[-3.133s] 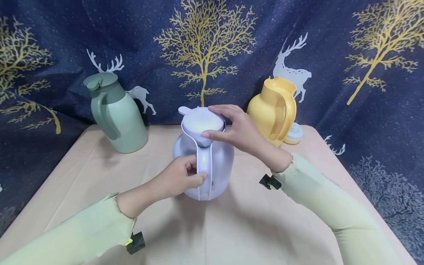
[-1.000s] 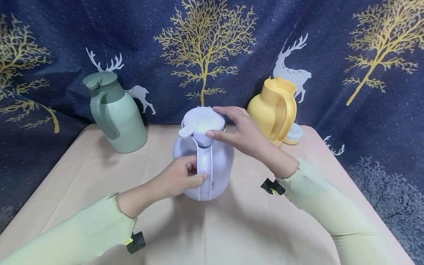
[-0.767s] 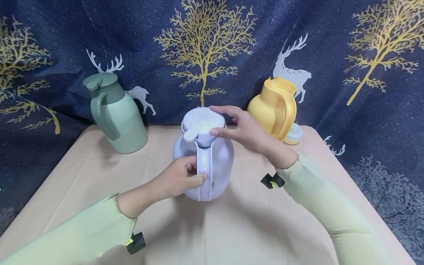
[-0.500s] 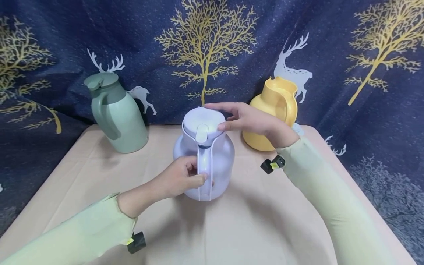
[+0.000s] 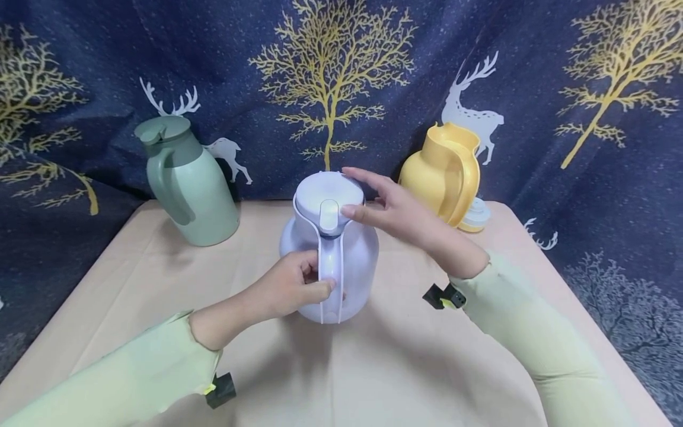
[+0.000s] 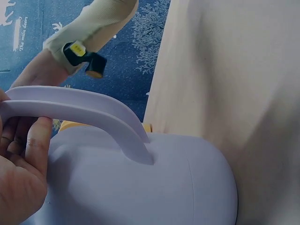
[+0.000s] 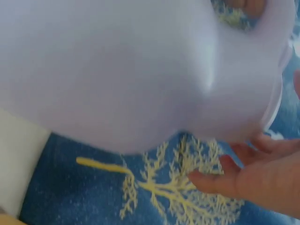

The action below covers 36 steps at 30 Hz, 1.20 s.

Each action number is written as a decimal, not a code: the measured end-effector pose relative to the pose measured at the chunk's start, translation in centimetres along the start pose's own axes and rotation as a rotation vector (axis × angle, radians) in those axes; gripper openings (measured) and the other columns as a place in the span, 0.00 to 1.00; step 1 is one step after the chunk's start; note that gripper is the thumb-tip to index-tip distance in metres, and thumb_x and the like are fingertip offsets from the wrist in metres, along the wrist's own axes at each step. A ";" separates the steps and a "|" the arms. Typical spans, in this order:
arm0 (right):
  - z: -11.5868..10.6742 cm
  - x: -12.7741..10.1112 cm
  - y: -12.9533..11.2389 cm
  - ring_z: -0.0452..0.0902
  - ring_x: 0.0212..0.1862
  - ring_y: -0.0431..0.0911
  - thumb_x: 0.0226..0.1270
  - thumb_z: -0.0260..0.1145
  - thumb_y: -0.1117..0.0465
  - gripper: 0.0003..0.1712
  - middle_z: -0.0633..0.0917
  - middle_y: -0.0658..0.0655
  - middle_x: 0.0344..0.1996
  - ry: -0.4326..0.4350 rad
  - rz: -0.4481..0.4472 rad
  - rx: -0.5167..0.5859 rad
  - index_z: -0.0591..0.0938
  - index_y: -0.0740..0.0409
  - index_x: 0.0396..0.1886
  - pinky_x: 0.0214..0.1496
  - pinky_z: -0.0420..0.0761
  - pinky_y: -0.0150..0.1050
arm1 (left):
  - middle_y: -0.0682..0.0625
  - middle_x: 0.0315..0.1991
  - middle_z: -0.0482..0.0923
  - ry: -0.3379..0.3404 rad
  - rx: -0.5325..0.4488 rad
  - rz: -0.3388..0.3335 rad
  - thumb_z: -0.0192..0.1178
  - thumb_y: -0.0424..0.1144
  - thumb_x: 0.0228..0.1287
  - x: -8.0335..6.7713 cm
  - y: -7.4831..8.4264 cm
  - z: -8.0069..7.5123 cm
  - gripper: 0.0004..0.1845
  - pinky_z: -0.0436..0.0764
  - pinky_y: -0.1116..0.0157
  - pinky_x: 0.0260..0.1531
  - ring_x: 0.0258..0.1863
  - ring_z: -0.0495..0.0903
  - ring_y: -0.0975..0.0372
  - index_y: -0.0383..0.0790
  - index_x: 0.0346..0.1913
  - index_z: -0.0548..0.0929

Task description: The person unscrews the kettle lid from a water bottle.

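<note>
A lilac thermos jug stands upright mid-table in the head view, its handle toward me. My left hand grips that handle, thumb across its outer face; the left wrist view shows the handle arching over the fingers. The jug's lid sits in the mouth, with its lever tab lined up over the handle. My right hand holds the lid's right side between thumb and forefinger. In the right wrist view the jug's body hides the lid, and some fingers are covered.
A green thermos jug with its lid on stands at the back left. At the back right is a yellow jug without a lid; a pale grey and yellow lid lies beside it. A dark patterned cloth hangs behind the table.
The lilac lid has turned, its tab swinging from the far left round to the handle. Over the last half second my right hand has shifted toward me along the lid's edge. The left hand stays put.
</note>
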State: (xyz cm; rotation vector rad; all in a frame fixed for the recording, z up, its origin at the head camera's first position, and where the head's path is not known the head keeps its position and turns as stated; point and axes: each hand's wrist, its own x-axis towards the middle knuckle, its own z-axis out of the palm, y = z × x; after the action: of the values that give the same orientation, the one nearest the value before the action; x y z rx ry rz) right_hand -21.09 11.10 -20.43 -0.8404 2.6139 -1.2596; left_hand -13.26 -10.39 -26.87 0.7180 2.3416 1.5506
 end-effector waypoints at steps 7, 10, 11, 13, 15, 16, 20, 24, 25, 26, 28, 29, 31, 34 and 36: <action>0.8 0.0 0.6 0.68 0.70 0.50 0.66 0.68 0.61 0.38 0.67 0.54 0.74 0.032 -0.034 0.089 0.66 0.51 0.74 0.69 0.73 0.51 | 0.37 0.39 0.87 -0.004 0.001 0.007 0.56 0.35 0.59 0.1 -0.1 0.1 0.16 0.81 0.67 0.45 0.39 0.85 0.62 0.25 0.45 0.80; 0.2 0.5 1.4 0.71 0.68 0.50 0.68 0.66 0.64 0.37 0.67 0.54 0.74 -0.046 -0.067 0.176 0.65 0.51 0.75 0.68 0.74 0.50 | 0.37 0.39 0.87 -0.006 -0.005 0.010 0.56 0.35 0.59 0.0 -0.1 0.1 0.16 0.81 0.67 0.45 0.39 0.85 0.62 0.25 0.45 0.80; 0.0 0.8 1.6 0.70 0.69 0.49 0.68 0.65 0.64 0.37 0.67 0.54 0.74 -0.076 -0.076 0.192 0.65 0.51 0.75 0.70 0.71 0.49 | 0.37 0.39 0.87 -0.005 -0.007 0.008 0.56 0.35 0.59 0.0 -0.1 0.1 0.16 0.81 0.68 0.45 0.39 0.85 0.62 0.25 0.44 0.80; -0.6 1.3 2.0 0.66 0.71 0.48 0.68 0.65 0.62 0.37 0.67 0.53 0.74 -0.133 -0.086 0.211 0.64 0.50 0.75 0.74 0.66 0.49 | 0.37 0.39 0.87 -0.005 -0.013 0.020 0.56 0.35 0.58 0.0 -0.1 0.1 0.16 0.81 0.68 0.44 0.39 0.85 0.62 0.25 0.44 0.80; -1.2 1.8 2.2 0.63 0.74 0.47 0.68 0.66 0.61 0.38 0.67 0.53 0.74 -0.189 -0.102 0.213 0.64 0.51 0.75 0.78 0.60 0.48 | 0.37 0.39 0.87 -0.001 -0.011 0.021 0.57 0.35 0.58 0.0 -0.1 0.1 0.16 0.81 0.68 0.43 0.38 0.84 0.64 0.25 0.44 0.80; -1.5 2.0 2.3 0.61 0.74 0.46 0.68 0.66 0.60 0.38 0.67 0.54 0.74 -0.215 -0.114 0.208 0.64 0.51 0.76 0.78 0.58 0.48 | 0.37 0.39 0.87 0.000 -0.011 0.019 0.57 0.35 0.58 0.0 0.0 0.1 0.16 0.81 0.68 0.43 0.37 0.83 0.64 0.25 0.44 0.80; -2.3 2.6 2.4 0.62 0.74 0.48 0.68 0.66 0.58 0.40 0.67 0.56 0.74 -0.316 -0.139 0.225 0.61 0.54 0.77 0.78 0.58 0.50 | 0.39 0.38 0.87 0.004 -0.007 0.010 0.57 0.35 0.56 0.0 0.0 0.2 0.16 0.80 0.69 0.42 0.36 0.80 0.66 0.25 0.44 0.80; -2.6 2.6 2.4 0.55 0.77 0.48 0.70 0.62 0.57 0.41 0.61 0.54 0.77 -0.349 -0.144 0.235 0.56 0.52 0.78 0.80 0.53 0.51 | 0.38 0.38 0.87 0.002 -0.023 0.010 0.57 0.35 0.57 0.0 0.0 0.2 0.16 0.80 0.70 0.41 0.36 0.82 0.68 0.25 0.44 0.80; -2.6 2.4 2.2 0.53 0.78 0.47 0.71 0.60 0.58 0.40 0.59 0.53 0.78 -0.335 -0.145 0.230 0.55 0.52 0.79 0.81 0.51 0.51 | 0.37 0.38 0.88 0.001 -0.029 0.012 0.57 0.35 0.57 0.0 0.1 0.2 0.16 0.80 0.70 0.41 0.36 0.82 0.68 0.25 0.43 0.80; -2.5 2.2 2.1 0.51 0.79 0.47 0.71 0.59 0.57 0.39 0.58 0.53 0.78 -0.309 -0.145 0.220 0.55 0.51 0.79 0.81 0.50 0.51 | 0.37 0.38 0.88 0.002 -0.031 0.014 0.57 0.35 0.57 0.1 0.1 0.2 0.15 0.80 0.70 0.41 0.36 0.83 0.68 0.25 0.43 0.80; -2.3 1.5 1.6 0.49 0.80 0.47 0.73 0.58 0.54 0.38 0.57 0.52 0.79 -0.231 -0.147 0.150 0.56 0.51 0.79 0.81 0.50 0.52 | 0.37 0.37 0.88 0.003 -0.033 0.018 0.56 0.34 0.57 0.1 0.0 0.3 0.15 0.81 0.70 0.41 0.36 0.83 0.68 0.25 0.43 0.80; -2.0 1.0 1.3 0.49 0.80 0.48 0.73 0.58 0.51 0.38 0.57 0.53 0.79 -0.183 -0.148 0.091 0.56 0.50 0.78 0.81 0.51 0.52 | 0.37 0.37 0.88 0.003 -0.033 0.019 0.56 0.34 0.57 0.1 0.0 0.3 0.15 0.81 0.70 0.41 0.36 0.83 0.68 0.25 0.42 0.80; -1.5 -0.1 0.4 0.51 0.79 0.49 0.72 0.60 0.46 0.40 0.60 0.54 0.78 -0.090 -0.141 -0.059 0.59 0.50 0.78 0.80 0.54 0.53 | 0.37 0.37 0.88 0.001 -0.028 0.025 0.56 0.35 0.57 0.1 0.0 0.2 0.15 0.81 0.70 0.41 0.36 0.83 0.68 0.25 0.42 0.80; -0.2 -1.6 -1.0 0.54 0.78 0.53 0.65 0.67 0.44 0.44 0.63 0.56 0.77 0.025 -0.121 -0.248 0.62 0.53 0.76 0.78 0.57 0.54 | 0.37 0.37 0.88 0.005 -0.016 0.019 0.56 0.35 0.57 0.1 0.0 0.1 0.15 0.81 0.70 0.41 0.36 0.83 0.67 0.26 0.43 0.81; 0.6 -2.0 -1.6 0.55 0.77 0.54 0.62 0.71 0.46 0.45 0.64 0.57 0.76 0.078 -0.114 -0.294 0.65 0.57 0.75 0.78 0.57 0.54 | 0.37 0.37 0.88 0.006 -0.011 0.017 0.56 0.35 0.58 0.0 -0.1 0.0 0.15 0.81 0.70 0.41 0.36 0.83 0.66 0.25 0.43 0.81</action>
State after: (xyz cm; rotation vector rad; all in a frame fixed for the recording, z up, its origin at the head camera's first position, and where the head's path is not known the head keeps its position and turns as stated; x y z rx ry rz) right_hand -18.49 10.99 -19.85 -1.0164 2.8981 -0.9611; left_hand -13.27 -10.36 -26.93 0.7341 2.3356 1.5729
